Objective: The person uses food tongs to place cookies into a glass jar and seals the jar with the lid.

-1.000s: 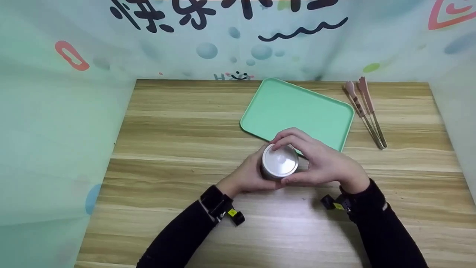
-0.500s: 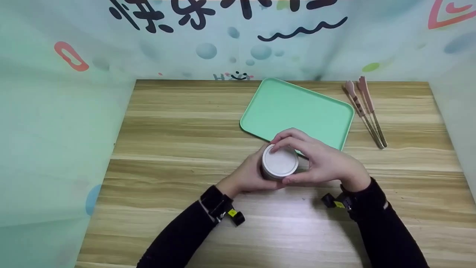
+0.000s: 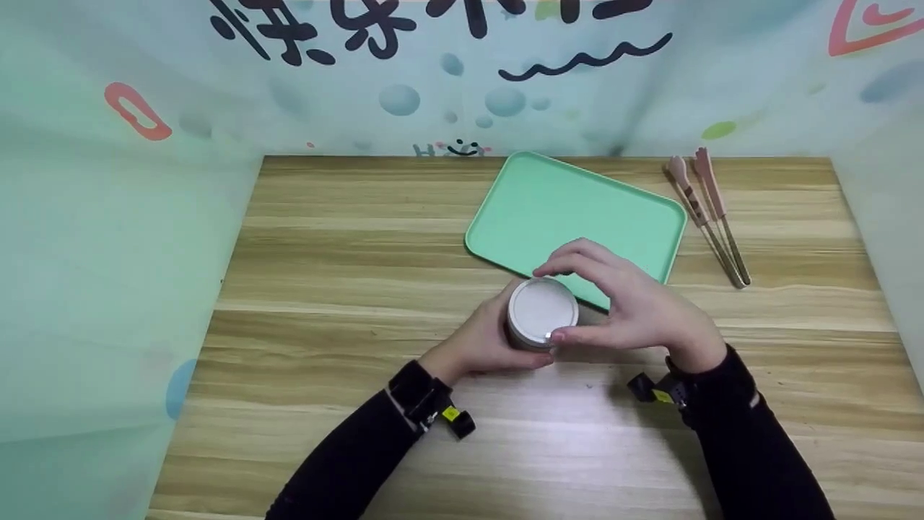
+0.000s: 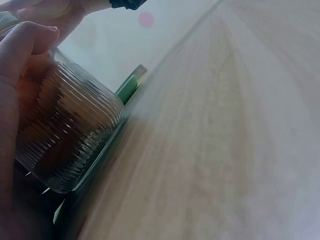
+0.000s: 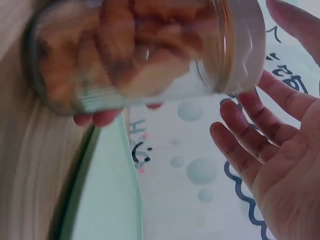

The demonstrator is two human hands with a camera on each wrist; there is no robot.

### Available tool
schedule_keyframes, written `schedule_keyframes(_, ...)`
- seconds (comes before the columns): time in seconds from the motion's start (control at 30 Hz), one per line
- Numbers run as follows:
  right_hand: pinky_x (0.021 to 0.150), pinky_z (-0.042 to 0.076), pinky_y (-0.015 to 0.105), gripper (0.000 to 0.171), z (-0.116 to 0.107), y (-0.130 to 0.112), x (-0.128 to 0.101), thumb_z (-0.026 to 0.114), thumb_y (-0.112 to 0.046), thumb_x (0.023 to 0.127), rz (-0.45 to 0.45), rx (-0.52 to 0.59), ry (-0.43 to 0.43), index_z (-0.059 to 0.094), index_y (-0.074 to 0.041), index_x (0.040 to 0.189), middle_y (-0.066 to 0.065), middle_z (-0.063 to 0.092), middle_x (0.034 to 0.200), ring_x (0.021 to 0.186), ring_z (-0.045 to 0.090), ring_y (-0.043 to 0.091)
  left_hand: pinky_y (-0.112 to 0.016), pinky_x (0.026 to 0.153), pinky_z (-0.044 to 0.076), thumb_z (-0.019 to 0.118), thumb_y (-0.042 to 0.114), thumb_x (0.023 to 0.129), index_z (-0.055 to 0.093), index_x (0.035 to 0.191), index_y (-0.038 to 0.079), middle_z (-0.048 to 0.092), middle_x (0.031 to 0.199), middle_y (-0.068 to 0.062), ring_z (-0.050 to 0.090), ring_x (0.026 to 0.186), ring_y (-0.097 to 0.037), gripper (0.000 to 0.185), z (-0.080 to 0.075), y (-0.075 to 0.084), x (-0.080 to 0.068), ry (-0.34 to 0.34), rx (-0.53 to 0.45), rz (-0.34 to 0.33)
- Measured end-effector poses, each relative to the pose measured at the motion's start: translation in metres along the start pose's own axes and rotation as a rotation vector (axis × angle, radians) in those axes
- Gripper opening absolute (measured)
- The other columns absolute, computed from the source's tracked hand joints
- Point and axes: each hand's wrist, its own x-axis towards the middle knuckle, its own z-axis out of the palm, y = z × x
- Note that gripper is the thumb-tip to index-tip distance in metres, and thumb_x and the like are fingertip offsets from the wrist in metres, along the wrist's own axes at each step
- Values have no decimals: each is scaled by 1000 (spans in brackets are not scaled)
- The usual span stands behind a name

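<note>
A ribbed glass jar (image 3: 538,339) with a white lid (image 3: 543,312) stands just in front of the green tray (image 3: 577,209). It holds brownish pieces, seen in the right wrist view of the jar (image 5: 125,50). My left hand (image 3: 480,339) grips the jar's body from the left, its fingers (image 4: 22,50) curled round the ribbed glass (image 4: 70,135). My right hand (image 3: 635,303) arches over the lid from the right. Its fingers (image 5: 250,130) are spread and stand a little off the lid (image 5: 245,45); only the thumb tip is near the rim.
The wooden table (image 3: 346,253) is walled by a printed backdrop. Pink-tipped tongs (image 3: 711,217) lie right of the tray, near the back right corner. The tray's edge (image 4: 127,89) sits just behind the jar.
My right hand has loosened from the lid: its fingers lifted and spread, and the hand shifted slightly back and right. The left hand and jar have stayed put.
</note>
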Motion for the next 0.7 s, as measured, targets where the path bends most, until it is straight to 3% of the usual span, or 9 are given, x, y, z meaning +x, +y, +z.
schedule_keyframes(0.13,121,43,33,76,7,-2,3,93,-30,90,14,-1,-83,58,-15,156,1,59,153,141,56,25,-38,124,43,101,20,74,40,164,18,62,149,-2,59,136,-18,109,-1,1,0,0,21,7)
schedule_keyframes(0.23,121,44,34,75,10,-3,3,90,-29,93,25,0,-108,56,-16,158,1,58,155,142,55,24,-37,125,42,101,21,74,38,165,17,61,149,-3,59,137,-18,110,-1,2,0,-2,32,8)
schedule_keyframes(0.43,117,46,32,74,10,-7,1,91,-36,91,52,-66,-80,59,-19,156,-2,58,149,138,56,20,-37,122,44,100,24,76,40,163,19,62,147,-2,59,134,-16,106,-1,0,0,-4,74,19)
schedule_keyframes(0.7,102,52,28,71,0,-13,-3,93,-43,88,121,-151,-33,65,-20,149,-4,64,133,120,62,14,-38,120,48,100,23,77,46,156,23,64,145,3,62,133,-17,96,1,0,0,-2,35,24)
